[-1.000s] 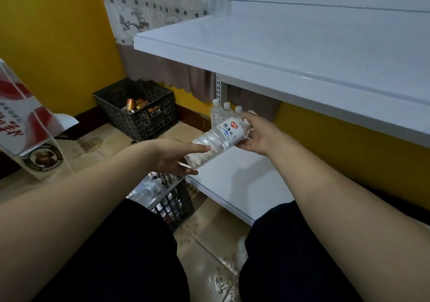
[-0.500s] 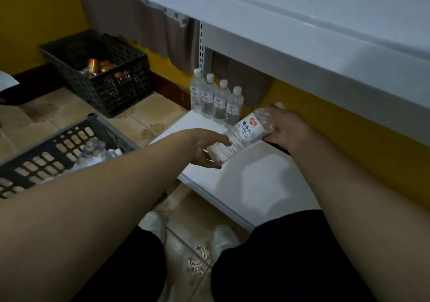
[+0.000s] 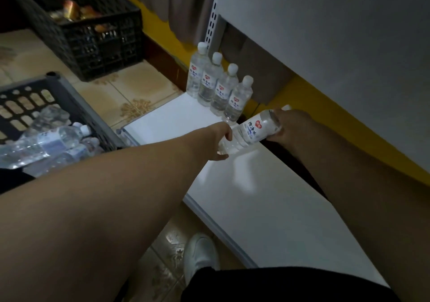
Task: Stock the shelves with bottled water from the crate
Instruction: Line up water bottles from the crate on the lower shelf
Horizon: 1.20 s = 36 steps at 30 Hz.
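Note:
A clear water bottle [image 3: 251,132] with a white and red label lies tilted over the low white shelf [image 3: 256,199]. My right hand [image 3: 288,127] grips its upper end near the cap. My left hand [image 3: 221,139] holds its bottom end, fingers curled round it. Several like bottles [image 3: 218,87] stand upright in a row at the shelf's back left corner. The grey crate [image 3: 69,106] at left holds more bottles lying flat.
A black crate [image 3: 93,36] with cans sits on the tiled floor at the back left. An upper white shelf [image 3: 337,34] overhangs the low one. My white shoe [image 3: 200,255] stands by the shelf's front edge.
The view has tilted further down and closer to the low shelf. Both hands and the bottle have moved lower, nearer the standing row.

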Tool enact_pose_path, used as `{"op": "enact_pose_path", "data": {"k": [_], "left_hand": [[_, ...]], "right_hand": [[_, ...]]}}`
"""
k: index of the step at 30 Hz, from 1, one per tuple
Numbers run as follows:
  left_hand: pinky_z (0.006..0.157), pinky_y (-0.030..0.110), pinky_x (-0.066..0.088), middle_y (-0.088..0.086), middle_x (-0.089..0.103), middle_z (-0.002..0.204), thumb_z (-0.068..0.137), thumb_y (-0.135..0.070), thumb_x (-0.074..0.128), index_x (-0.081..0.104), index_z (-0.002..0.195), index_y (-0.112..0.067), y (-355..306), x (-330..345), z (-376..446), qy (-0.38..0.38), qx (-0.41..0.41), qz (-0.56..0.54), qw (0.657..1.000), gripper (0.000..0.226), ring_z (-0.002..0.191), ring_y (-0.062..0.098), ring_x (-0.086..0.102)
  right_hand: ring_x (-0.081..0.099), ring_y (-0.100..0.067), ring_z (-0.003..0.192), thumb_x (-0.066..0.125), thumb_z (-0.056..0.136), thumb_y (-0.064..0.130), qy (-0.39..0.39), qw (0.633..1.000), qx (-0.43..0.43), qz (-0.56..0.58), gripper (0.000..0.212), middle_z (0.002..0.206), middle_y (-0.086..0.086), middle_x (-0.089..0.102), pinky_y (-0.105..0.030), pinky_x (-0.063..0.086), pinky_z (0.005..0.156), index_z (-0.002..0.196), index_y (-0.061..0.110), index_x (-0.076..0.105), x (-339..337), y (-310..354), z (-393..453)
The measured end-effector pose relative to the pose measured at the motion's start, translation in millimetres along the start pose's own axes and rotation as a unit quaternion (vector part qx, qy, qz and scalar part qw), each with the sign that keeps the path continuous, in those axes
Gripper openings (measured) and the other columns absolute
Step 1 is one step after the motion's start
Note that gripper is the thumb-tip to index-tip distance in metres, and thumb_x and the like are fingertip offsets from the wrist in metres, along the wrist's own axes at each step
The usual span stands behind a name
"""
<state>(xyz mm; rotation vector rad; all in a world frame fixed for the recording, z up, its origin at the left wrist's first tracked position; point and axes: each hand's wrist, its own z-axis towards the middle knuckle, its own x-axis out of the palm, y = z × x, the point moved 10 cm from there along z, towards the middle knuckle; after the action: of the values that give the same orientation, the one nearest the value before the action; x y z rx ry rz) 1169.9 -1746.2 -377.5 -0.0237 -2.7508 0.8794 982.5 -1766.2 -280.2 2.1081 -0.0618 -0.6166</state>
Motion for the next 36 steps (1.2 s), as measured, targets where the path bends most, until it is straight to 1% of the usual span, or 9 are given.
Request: {"op": "enact_pose_path", "data": {"k": [2, 6, 10, 13, 19, 22, 28, 31, 36], "left_hand": [[0.074, 0.036, 0.058, 0.016, 0.053, 0.128, 0.073, -0.004, 0.055, 0.047, 0.126, -0.008, -9, -1, 13, -0.006, 0.015, -0.025, 1.000, 0.054, 0.112, 0.033, 0.057], [0.075, 0.035, 0.056, 0.014, 0.053, 0.124, 0.077, -0.004, 0.051, 0.052, 0.118, -0.007, -22, 2, 38, 0.001, 0.045, -0.074, 0.996, 0.041, 0.112, 0.032, 0.057], [0.083, 0.034, 0.054, 0.013, 0.050, 0.122, 0.080, -0.001, 0.049, 0.051, 0.121, -0.010, -31, 10, 58, 0.023, 0.072, -0.094, 0.993, 0.043, 0.118, 0.031, 0.055], [0.096, 0.038, 0.051, 0.011, 0.051, 0.129, 0.084, 0.004, 0.047, 0.052, 0.129, -0.011, -33, 17, 73, 0.049, 0.099, -0.088, 0.990, 0.048, 0.126, 0.028, 0.049], [0.103, 0.044, 0.046, 0.007, 0.045, 0.141, 0.082, 0.005, 0.051, 0.051, 0.125, -0.011, -27, 34, 99, 0.063, 0.105, 0.049, 0.991, 0.046, 0.133, 0.022, 0.040], [0.105, 0.045, 0.043, 0.006, 0.043, 0.142, 0.083, 0.004, 0.050, 0.049, 0.119, -0.015, -23, 43, 105, 0.084, 0.113, 0.082, 0.987, 0.041, 0.134, 0.022, 0.038], [0.103, 0.043, 0.041, 0.007, 0.038, 0.147, 0.084, 0.002, 0.051, 0.037, 0.144, -0.020, -32, 54, 114, 0.114, 0.140, 0.173, 0.968, 0.066, 0.134, 0.024, 0.036], [0.103, 0.043, 0.042, 0.008, 0.037, 0.148, 0.086, 0.000, 0.052, 0.032, 0.147, -0.022, -34, 58, 116, 0.120, 0.136, 0.207, 0.961, 0.068, 0.135, 0.026, 0.036], [0.100, 0.042, 0.043, 0.008, 0.037, 0.149, 0.085, -0.003, 0.054, 0.033, 0.146, -0.022, -36, 61, 116, 0.131, 0.138, 0.235, 0.953, 0.067, 0.135, 0.027, 0.038]], "right_hand": [[0.059, -0.027, 0.112, 0.058, 0.097, 0.024, -0.012, 1.000, -0.006, 0.002, 0.047, 0.133, -0.010, 0.054, -0.022, 0.053, 0.047, 0.137, 0.002, 0.045, -4, 6, 12], [0.059, -0.031, 0.115, 0.071, 0.088, 0.036, -0.056, 0.997, -0.014, 0.044, 0.067, 0.134, -0.010, 0.053, -0.051, 0.058, 0.083, 0.142, 0.011, 0.040, -9, 8, 44], [0.056, -0.028, 0.117, 0.067, 0.091, 0.036, -0.077, 0.996, -0.036, 0.030, 0.065, 0.132, -0.008, 0.051, -0.042, 0.057, 0.079, 0.143, 0.011, 0.040, -2, 25, 61], [0.056, -0.031, 0.120, 0.072, 0.085, 0.040, -0.108, 0.991, -0.073, -0.014, 0.068, 0.136, -0.010, 0.051, -0.049, 0.055, 0.090, 0.141, 0.014, 0.042, 4, 40, 73], [0.053, -0.026, 0.124, 0.064, 0.093, 0.037, -0.123, 0.978, -0.148, -0.085, 0.058, 0.139, -0.009, 0.052, -0.041, 0.047, 0.102, 0.141, 0.012, 0.043, 17, 48, 104], [0.052, -0.025, 0.126, 0.061, 0.095, 0.034, -0.115, 0.975, -0.153, -0.108, 0.054, 0.140, -0.008, 0.051, -0.030, 0.045, 0.093, 0.141, 0.012, 0.044, 23, 43, 121], [0.051, -0.026, 0.129, 0.060, 0.096, 0.034, -0.122, 0.970, -0.154, -0.140, 0.053, 0.141, -0.008, 0.049, -0.018, 0.045, 0.077, 0.142, 0.013, 0.043, 37, 42, 123], [0.056, -0.027, 0.120, 0.061, 0.094, 0.035, -0.102, 0.973, -0.149, -0.142, 0.055, 0.135, -0.009, 0.053, -0.033, 0.050, 0.080, 0.141, 0.014, 0.042, 49, 30, 127], [0.055, -0.025, 0.121, 0.064, 0.092, 0.035, -0.123, 0.974, -0.137, -0.128, 0.056, 0.135, -0.006, 0.053, -0.034, 0.049, 0.093, 0.140, 0.015, 0.043, 42, 25, 137]]}}
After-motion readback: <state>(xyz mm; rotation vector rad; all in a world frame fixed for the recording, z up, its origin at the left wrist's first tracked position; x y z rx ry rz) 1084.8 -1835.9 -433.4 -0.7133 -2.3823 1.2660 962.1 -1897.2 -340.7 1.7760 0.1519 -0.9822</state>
